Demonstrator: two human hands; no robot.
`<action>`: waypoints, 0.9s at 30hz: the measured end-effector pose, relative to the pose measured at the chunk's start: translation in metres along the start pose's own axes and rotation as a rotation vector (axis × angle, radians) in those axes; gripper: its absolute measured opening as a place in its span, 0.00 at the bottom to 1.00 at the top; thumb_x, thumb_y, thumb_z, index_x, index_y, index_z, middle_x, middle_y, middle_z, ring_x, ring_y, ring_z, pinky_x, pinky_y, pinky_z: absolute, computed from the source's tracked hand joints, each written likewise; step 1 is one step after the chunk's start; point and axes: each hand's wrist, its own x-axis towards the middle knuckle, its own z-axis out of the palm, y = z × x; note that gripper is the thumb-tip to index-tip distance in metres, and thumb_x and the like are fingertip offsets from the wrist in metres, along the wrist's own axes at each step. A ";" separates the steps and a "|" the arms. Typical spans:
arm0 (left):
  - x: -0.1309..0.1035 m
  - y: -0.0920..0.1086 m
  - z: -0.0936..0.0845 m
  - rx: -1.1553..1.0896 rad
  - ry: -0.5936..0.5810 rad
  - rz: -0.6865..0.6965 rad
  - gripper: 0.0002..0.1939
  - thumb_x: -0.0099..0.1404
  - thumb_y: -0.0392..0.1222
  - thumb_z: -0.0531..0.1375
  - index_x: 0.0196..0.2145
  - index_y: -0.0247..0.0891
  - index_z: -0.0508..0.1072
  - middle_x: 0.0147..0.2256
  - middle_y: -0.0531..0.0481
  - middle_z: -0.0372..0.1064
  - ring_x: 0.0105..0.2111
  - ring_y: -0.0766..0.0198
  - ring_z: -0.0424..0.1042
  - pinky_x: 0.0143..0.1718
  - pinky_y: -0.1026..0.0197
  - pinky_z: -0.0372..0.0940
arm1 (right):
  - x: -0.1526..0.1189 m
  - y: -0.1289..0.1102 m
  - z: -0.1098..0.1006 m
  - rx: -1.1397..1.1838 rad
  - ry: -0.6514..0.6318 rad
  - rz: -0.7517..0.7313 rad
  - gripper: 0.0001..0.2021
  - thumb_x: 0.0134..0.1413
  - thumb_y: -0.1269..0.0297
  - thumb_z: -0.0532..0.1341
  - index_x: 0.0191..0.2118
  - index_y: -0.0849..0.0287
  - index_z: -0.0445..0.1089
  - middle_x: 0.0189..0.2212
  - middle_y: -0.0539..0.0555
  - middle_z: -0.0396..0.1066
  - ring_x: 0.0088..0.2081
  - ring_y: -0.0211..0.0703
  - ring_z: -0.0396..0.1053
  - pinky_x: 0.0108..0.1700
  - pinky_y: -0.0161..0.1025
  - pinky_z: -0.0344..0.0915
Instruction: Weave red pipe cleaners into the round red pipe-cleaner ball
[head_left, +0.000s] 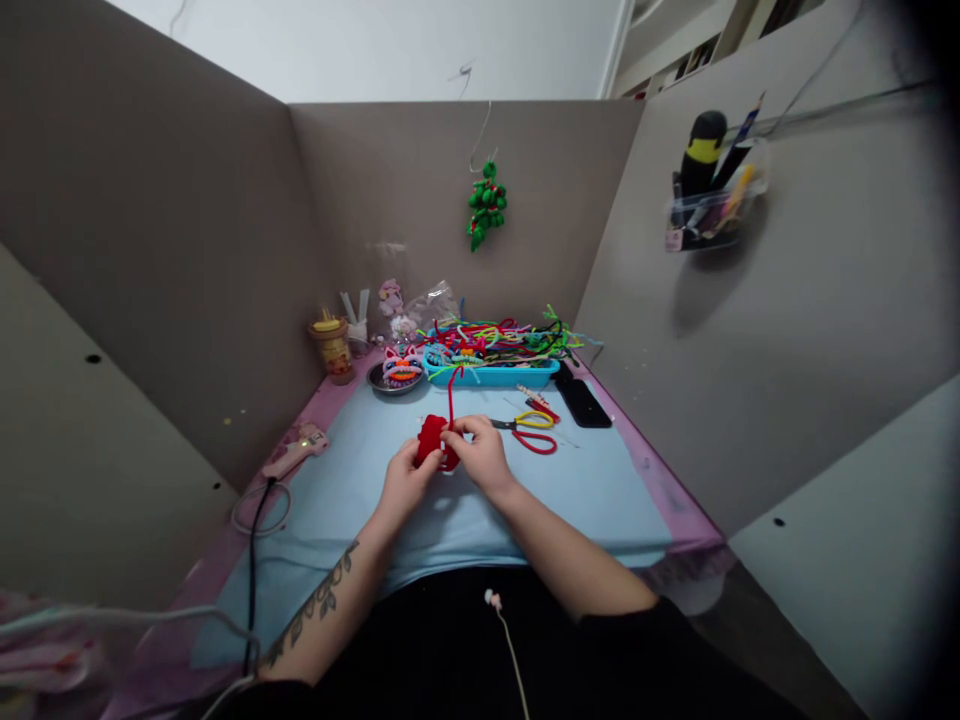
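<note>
A small red piece (431, 437), seemingly made of fuzzy yarn or pipe cleaner, is held up over the blue cloth (360, 490). My left hand (409, 475) grips its left and lower side between thumb and fingers. On its right side, my right hand (480, 450) pinches at it with thumb and forefinger. A loose red strand (451, 395) rises from the piece near the right fingertips. Just right of that hand lie scissors (534, 430) with one yellow and one red handle loop. My fingers hide part of the red piece.
A blue tray (495, 376) of many-coloured strands stands at the back, beside a metal dish (394, 388) with a colourful face-like piece. A phone (586, 402) lies right, a pink glue gun (296, 450) left. A cup (334, 350) stands back left. Partitions (405, 200) enclose the table.
</note>
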 end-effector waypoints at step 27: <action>-0.003 -0.004 0.006 -0.072 -0.092 0.014 0.17 0.57 0.48 0.62 0.40 0.34 0.76 0.35 0.47 0.75 0.35 0.58 0.71 0.39 0.59 0.64 | -0.010 -0.005 -0.002 0.032 -0.108 0.293 0.07 0.51 0.66 0.62 0.24 0.58 0.70 0.51 0.58 0.63 0.56 0.50 0.61 0.59 0.44 0.55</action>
